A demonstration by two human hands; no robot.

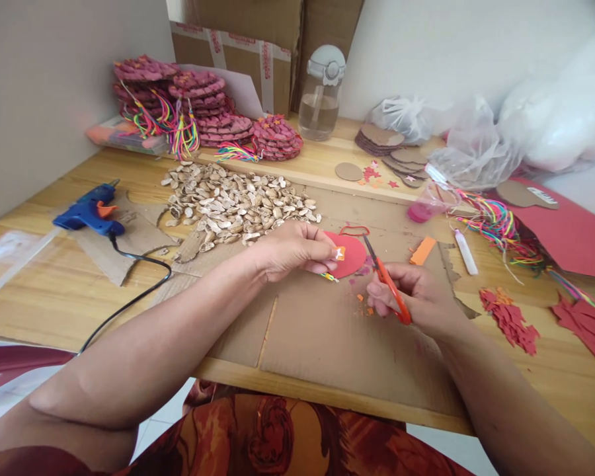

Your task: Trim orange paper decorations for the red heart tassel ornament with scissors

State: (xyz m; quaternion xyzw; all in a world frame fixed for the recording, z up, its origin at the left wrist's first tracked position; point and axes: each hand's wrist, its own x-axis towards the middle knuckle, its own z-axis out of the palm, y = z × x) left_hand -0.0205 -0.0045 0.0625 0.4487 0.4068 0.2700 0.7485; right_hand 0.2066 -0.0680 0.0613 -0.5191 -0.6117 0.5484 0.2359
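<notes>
My left hand is pinched over a small piece of orange paper with a white star shape on it. Just behind the fingertips is a red paper disc; whether the hand grips it too, I cannot tell. A bit of coloured cord pokes out below that hand. My right hand is closed round scissors with orange-red handles, their blades pointing up and left beside the disc. Small orange scraps lie on the cardboard sheet under my hands. A red cord loop lies behind the disc.
Peanut shells are heaped behind my left hand. A blue glue gun with a black cable lies left. Decorated discs with tassels are stacked at the back near a water bottle. Red paper scraps and a glue tube lie right.
</notes>
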